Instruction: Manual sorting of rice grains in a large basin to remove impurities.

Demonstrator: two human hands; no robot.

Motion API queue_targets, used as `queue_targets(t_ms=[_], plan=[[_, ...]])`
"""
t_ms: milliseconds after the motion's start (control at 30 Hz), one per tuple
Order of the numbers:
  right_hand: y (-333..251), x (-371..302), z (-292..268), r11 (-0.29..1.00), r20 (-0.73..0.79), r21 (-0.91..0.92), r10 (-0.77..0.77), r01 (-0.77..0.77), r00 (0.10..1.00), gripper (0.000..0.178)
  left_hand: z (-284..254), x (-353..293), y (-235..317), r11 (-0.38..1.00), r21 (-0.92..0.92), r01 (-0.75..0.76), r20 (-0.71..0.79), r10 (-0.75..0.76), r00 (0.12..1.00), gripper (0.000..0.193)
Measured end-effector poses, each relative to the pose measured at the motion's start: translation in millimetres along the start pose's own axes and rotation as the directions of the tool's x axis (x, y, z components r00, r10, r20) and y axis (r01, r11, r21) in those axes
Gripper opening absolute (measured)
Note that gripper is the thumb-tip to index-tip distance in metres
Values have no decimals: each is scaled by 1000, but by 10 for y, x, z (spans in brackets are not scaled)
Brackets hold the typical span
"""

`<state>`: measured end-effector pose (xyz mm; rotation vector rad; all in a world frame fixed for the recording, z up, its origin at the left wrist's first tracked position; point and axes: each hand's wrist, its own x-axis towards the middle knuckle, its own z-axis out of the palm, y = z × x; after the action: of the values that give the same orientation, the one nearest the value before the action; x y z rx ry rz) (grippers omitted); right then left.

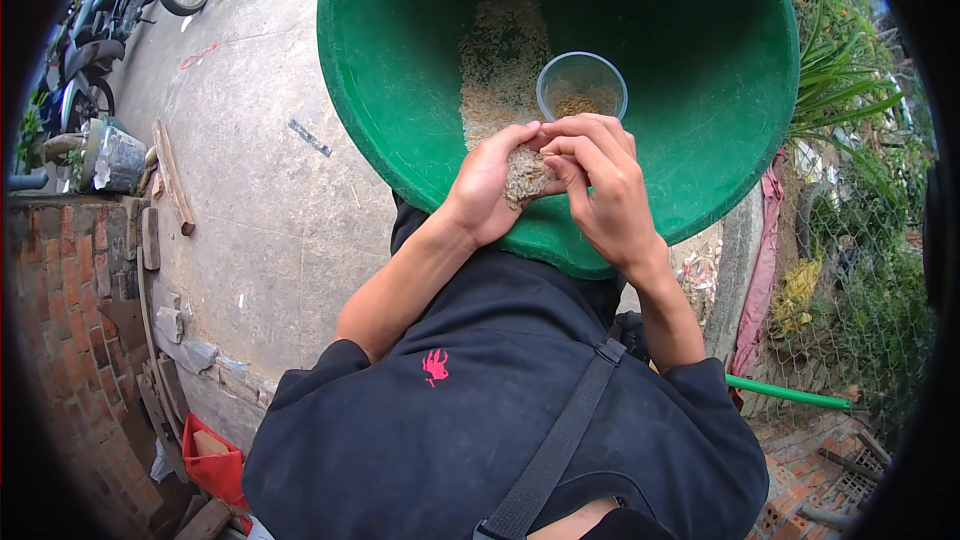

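Note:
My left hand (482, 188) is cupped palm up, with a small heap of pale rice grains (526, 178) in it. Just over that heap, my right hand (606, 178) has its fingers curled and thumb and fingertips drawn together; anything between them is too small to tell. Both hands are above the near side of a large round green tub (700, 130). Beyond my fingers, a clear plastic cup (583, 64) stands inside the tub, with yellowish-brown grains at its bottom. More pale grains (503, 65) are spread over the tub's floor, left of the cup.
The tub's near rim lies close against my lap. Left are a concrete floor (280, 210), a wooden plank (174, 178), a bucket (115, 158), a brick wall (70, 310) and parked motorbikes (95, 50). Wire fence and plants (850, 90) stand right, near a green pole (790, 392).

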<state>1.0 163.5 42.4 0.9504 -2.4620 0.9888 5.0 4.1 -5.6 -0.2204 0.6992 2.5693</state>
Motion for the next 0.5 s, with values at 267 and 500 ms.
queue_targets(t_ms=[267,500], plan=[[-19,7,-9,1000,-4,11,5,-4,1000,7,21,-6,11,1000,-22,9,22,-9,1000,30],[-9,6,-7,1000,-6,6,16,-16,1000,9,-38,21,-12,999,-38,20,44,-18,999,31]])
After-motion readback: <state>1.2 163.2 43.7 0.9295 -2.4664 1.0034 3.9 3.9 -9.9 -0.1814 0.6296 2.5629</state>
